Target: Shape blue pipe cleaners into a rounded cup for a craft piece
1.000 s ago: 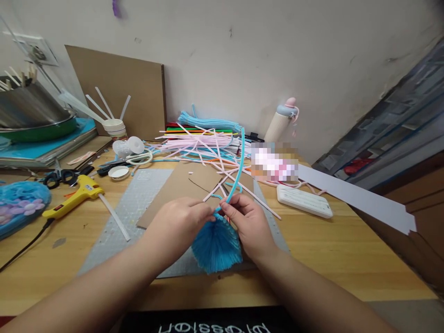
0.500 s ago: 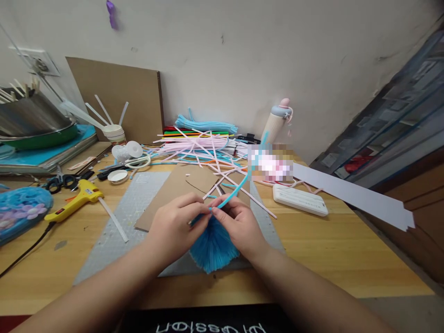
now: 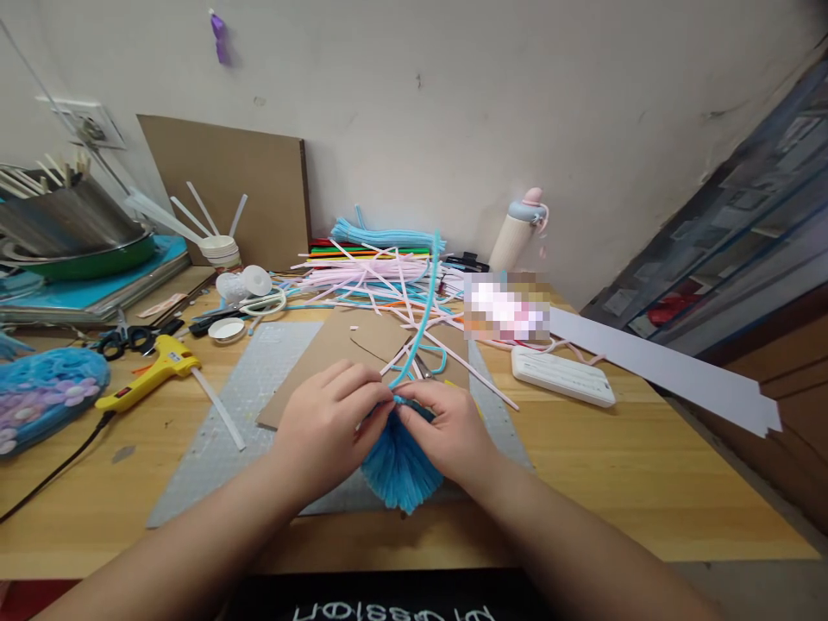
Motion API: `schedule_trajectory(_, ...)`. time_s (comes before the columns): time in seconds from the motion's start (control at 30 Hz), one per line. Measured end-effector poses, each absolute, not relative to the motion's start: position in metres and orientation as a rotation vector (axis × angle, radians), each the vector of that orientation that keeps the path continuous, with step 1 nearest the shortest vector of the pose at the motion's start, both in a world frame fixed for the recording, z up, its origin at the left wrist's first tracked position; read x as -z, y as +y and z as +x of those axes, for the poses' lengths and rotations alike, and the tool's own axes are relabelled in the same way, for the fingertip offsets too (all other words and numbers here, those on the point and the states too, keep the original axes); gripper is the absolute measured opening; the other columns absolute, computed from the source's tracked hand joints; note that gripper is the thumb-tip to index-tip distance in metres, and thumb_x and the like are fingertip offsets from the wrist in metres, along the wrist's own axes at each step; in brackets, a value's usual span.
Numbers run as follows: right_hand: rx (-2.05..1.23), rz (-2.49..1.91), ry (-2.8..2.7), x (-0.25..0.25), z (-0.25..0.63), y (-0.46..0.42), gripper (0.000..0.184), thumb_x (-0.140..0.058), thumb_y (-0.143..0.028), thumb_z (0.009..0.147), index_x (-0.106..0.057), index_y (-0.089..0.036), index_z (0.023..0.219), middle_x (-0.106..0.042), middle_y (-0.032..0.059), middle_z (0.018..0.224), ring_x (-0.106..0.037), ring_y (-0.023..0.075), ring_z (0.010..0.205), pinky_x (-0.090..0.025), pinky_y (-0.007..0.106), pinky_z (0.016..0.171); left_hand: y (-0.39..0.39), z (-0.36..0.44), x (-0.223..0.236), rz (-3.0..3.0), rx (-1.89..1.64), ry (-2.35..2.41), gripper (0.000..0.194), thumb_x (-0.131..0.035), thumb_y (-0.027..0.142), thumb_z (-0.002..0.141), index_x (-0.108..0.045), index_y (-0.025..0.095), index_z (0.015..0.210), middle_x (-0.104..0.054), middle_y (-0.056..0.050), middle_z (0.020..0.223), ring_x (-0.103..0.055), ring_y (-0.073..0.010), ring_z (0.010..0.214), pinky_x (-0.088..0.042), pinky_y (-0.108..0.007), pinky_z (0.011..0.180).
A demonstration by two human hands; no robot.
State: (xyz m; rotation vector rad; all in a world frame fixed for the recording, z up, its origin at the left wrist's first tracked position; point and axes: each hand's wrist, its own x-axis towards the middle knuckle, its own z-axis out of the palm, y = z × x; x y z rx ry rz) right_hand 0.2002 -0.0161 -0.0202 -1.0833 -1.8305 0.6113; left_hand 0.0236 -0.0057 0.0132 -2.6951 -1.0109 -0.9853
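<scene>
The grip of the left hand (image 3: pixel 333 423) and that of the right hand (image 3: pixel 453 431) are meeting at the middle, thumbs and forefingers pinching the top of a blue fuzzy piece (image 3: pixel 401 479). This piece is hanging just below the fingertips, over the near edge of the grey cutting mat (image 3: pixel 200 466). It is flaring downward like a fan, its fine ribs running from the pinched top to a scalloped lower edge, its deep blue darkening in the folds; its upper part is partly hiding behind the fingers. From the pinch a paler blue fuzzy stem (image 3: pixel 425 319) is rising in a loose curve, its free end pointing up. Beyond the hands, a brown cardboard sheet (image 3: pixel 310 371) is lying on the mat, with pink stems (image 3: pixel 482 379) crossing over it. Farther out on the wooden tabletop (image 3: pixel 621 483), a yellow glue gun (image 3: pixel 148 379) is resting to the left, a white power strip (image 3: pixel 562 377) is lying to the right, and a pale bottle (image 3: pixel 514 237) is standing near the wall.
</scene>
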Motion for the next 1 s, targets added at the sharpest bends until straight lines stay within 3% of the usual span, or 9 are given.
schedule_trajectory(0.13,-0.483,-1.117,-1.879,0.017,0.199,-0.020,0.017,-0.057,-0.015,0.081,-0.070,-0.022,0.089,-0.074,0.0011,0.090,-0.067,0.0185,0.084,-0.048,0.032,0.077,-0.009,0.027,-0.019,-2.565,0.768,-0.899,0.012,-0.054,0.020,0.088,-0.065,0.017,0.084,-0.067,-0.005,0.083,-0.058,-0.0200,0.077,-0.048,-0.034,0.065)
schedule_trajectory(0.6,-0.323,-1.186,-1.971,0.016,0.199,-0.021,0.013,-0.056,-0.017,0.083,-0.069,-0.021,0.083,-0.073,0.0005,0.080,-0.064,0.0169,0.075,-0.041,0.030,0.071,-0.014,0.034,-0.026,-2.512,0.567,-0.987,0.019,-0.053,0.017,0.086,-0.058,0.018,0.067,-0.060,-0.002,0.068,-0.055,-0.0197,0.066,-0.044,-0.033,0.057)
schedule_trajectory(0.8,-0.320,-1.191,-1.983,0.015,0.199,-0.020,0.013,-0.055,-0.016,0.084,-0.067,-0.020,0.081,-0.072,0.0005,0.078,-0.062,0.0159,0.073,-0.039,0.030,0.070,-0.008,0.033,-0.036,-2.620,0.334,-0.793,0.012,-0.058,0.017,0.083,-0.058,0.017,0.072,-0.060,-0.003,0.072,-0.054,-0.0199,0.067,-0.043,-0.034,0.058)
schedule_trajectory(1.0,-0.320,-1.198,-1.989,0.015,0.199,-0.020,0.015,-0.054,-0.017,0.084,-0.067,-0.021,0.077,-0.071,0.0008,0.075,-0.061,0.0164,0.071,-0.038,0.030,0.069,-0.004,0.030,-0.035,-2.706,0.388,-0.870,0.016,-0.053,0.019,0.087,-0.059,0.017,0.072,-0.061,-0.002,0.072,-0.054,-0.0175,0.068,-0.042,-0.031,0.059)
